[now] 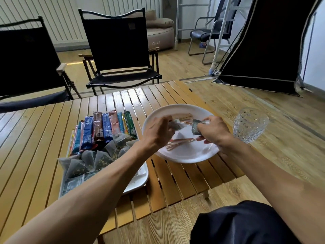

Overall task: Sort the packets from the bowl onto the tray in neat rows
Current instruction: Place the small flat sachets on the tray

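- The left hand (158, 132) pinches a grey packet (176, 126) over the white bowl (186, 155).
- The right hand (215, 132) pinches a teal packet (195, 129) — toward the bowl's 2 o'clock.
- The tray (140, 180), stick packets (98, 131) in rows, lies at the bowl's 9 o'clock.

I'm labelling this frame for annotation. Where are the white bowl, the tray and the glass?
white bowl (191, 154): head view, bare inner surface near its front rim.
tray (139, 182): head view, bare near-right corner.
glass (250, 125): head view, middle of its dimpled wall.

A forearm (109, 173) hides part of the tray (139, 182).
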Action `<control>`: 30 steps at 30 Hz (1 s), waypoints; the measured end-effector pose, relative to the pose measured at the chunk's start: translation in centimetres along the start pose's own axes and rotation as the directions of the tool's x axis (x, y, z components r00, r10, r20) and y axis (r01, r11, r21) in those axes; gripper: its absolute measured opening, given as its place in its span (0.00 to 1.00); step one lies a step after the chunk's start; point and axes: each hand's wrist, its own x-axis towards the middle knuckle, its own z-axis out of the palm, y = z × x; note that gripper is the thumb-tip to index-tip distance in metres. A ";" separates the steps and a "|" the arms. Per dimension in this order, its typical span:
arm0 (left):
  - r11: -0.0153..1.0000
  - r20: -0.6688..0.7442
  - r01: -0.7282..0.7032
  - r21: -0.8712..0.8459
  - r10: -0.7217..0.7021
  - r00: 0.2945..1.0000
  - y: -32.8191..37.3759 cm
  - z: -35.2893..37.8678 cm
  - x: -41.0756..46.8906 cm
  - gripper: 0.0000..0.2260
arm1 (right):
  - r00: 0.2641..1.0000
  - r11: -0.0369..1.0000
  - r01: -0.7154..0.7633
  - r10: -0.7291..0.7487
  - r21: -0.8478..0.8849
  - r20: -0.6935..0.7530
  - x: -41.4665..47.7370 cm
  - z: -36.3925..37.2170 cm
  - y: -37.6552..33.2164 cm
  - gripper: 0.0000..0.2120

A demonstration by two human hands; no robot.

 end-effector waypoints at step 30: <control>0.926 -0.070 -0.054 0.374 0.086 0.994 -8.4 -8.4 -18.8 0.08 | 0.874 0.824 -0.233 -0.055 0.517 0.482 -6.1 9.4 -5.2 0.05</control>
